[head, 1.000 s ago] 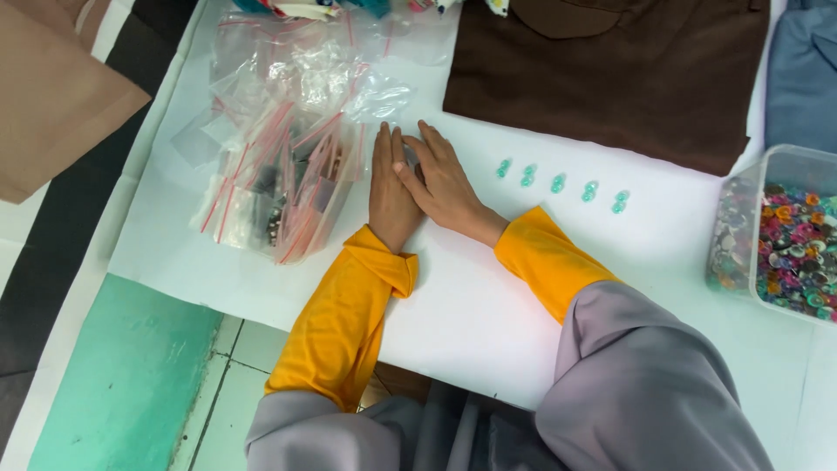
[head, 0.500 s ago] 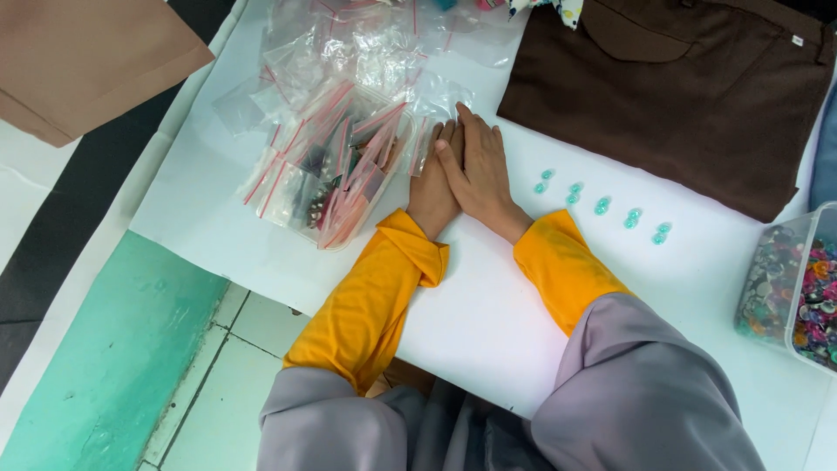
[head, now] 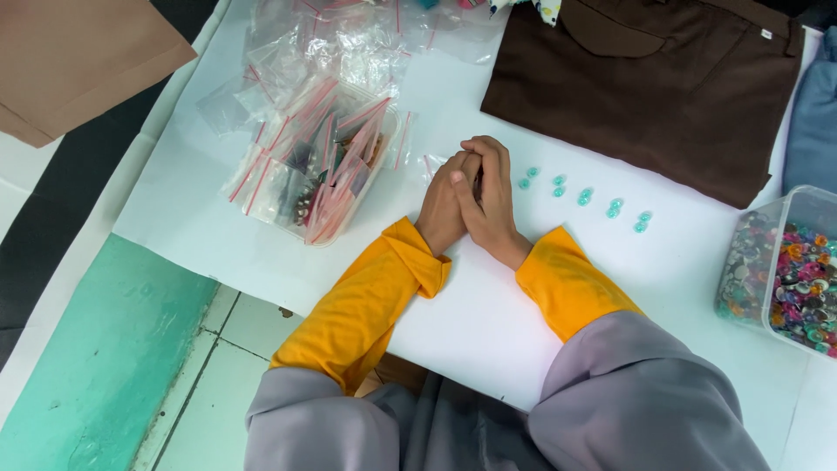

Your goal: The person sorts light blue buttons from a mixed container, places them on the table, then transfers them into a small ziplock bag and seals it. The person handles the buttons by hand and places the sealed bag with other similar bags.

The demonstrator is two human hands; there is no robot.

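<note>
My left hand (head: 438,212) and my right hand (head: 493,202) rest clasped together on the white table (head: 488,314); the right-hand fingers wrap over the left. Nothing shows between them. Both arms wear orange sleeves. Just right of the hands lies a row of several small teal buttons (head: 584,196). To the left stands a clear tub (head: 324,170) stuffed with small zip bags with red strips.
A folded brown garment (head: 645,87) lies at the back right, with a blue garment (head: 815,122) beside it. A clear box of colourful buttons (head: 785,270) stands at the right edge. Loose plastic bags (head: 340,44) lie behind the tub. Brown paper (head: 78,61) is at far left.
My hands have turned from lying flat, one on the other, to a clasped grip. The camera view has shifted, so everything sits further right and lower in the frame.
</note>
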